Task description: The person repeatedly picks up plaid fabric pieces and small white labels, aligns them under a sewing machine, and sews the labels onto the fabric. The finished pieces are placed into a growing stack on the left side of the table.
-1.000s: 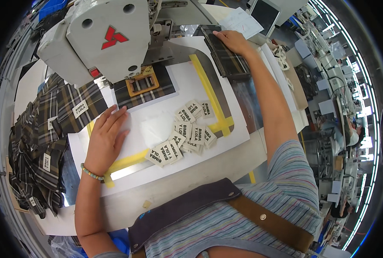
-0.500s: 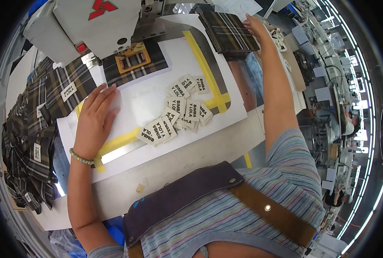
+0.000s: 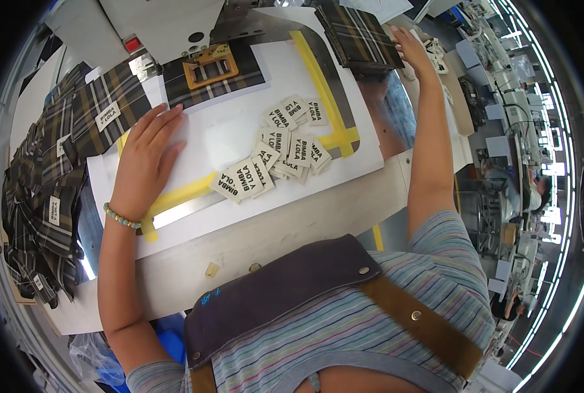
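Observation:
My left hand rests flat on a white sheet, fingers stretched out and holding nothing. Its fingertips lie close to the near edge of a dark plaid fabric panel, which sits under an orange clamp frame of a sewing machine. To the right of that hand, loose cream fabric labels with dark print are heaped on the sheet. At the far right my right hand is beside a stack of folded plaid pieces. Its fingers are extended, and nothing shows in them.
Plaid fabric with labels on it piles up along the left side. Yellow tape borders the work plate. More small labels lie beyond my right forearm. Other workstations and people are in the right background.
The whole view has shifted slightly. My right hand has drawn a little away from the stack's right edge. My left hand stays flat near the panel.

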`<state>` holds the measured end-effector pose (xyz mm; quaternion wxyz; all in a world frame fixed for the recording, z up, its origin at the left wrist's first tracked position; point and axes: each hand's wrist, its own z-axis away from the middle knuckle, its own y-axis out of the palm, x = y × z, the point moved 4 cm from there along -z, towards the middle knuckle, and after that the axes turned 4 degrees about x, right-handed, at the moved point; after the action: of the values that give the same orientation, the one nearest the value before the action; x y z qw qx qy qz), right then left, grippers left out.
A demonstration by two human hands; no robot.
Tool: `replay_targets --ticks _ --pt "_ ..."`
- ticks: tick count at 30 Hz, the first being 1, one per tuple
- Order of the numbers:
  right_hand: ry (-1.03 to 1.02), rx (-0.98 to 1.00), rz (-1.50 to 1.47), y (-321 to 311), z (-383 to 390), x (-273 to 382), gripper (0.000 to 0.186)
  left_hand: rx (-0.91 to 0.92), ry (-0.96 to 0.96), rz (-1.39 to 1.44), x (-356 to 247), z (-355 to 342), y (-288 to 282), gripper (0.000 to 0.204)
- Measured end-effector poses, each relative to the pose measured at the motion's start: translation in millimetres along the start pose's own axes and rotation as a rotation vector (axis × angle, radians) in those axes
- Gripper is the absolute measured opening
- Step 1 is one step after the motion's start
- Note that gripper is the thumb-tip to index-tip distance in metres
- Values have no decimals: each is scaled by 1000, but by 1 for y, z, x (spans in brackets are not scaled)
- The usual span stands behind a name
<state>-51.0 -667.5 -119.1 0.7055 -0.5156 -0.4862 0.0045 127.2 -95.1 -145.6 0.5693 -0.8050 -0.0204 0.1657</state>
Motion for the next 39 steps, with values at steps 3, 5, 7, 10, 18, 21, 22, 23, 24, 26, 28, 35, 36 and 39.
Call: replay_targets --ticks 3,5,7,10,18,21,22,23,24,26,28,35,36,39 --pt "-111 -57 143 -3 4 -30 93 9 9 17 0 -2 2 45" --pt "-160 -71 191 6 22 -19 98 30 0 26 2 0 1 46" --pt "-252 -278 280 4 42 -3 85 13 10 29 4 -1 4 45" --pt "-389 -236 84 32 100 63 54 -63 36 34 2 0 0 42" --pt "-1028 338 240 130 212 180 26 -290 -2 86 -5 -1 -26 29" --pt "-1003 426 223 148 212 190 27 -266 -53 166 -10 -1 -37 26" --pt "-1017 424 235 154 209 192 28 -246 -79 192 -12 -1 -38 25" --pt "-1031 422 248 160 207 194 29 -230 -94 241 -14 -3 -38 24" --pt "-1010 445 249 166 205 196 30 -214 -108 290 -16 -5 -37 24" --pt "-967 488 249 179 201 200 31 -182 -118 358 -20 -10 -36 24" --pt "-835 634 233 192 195 204 30 -151 -109 395 -20 -17 -31 24" --pt "-800 669 132 197 191 195 33 -55 34 358 -46 -28 -7 90" --pt "-861 574 141 191 193 193 34 -94 89 316 -56 -23 -2 104" --pt "-1026 340 217 160 198 185 39 34 138 232 -69 -11 13 131"
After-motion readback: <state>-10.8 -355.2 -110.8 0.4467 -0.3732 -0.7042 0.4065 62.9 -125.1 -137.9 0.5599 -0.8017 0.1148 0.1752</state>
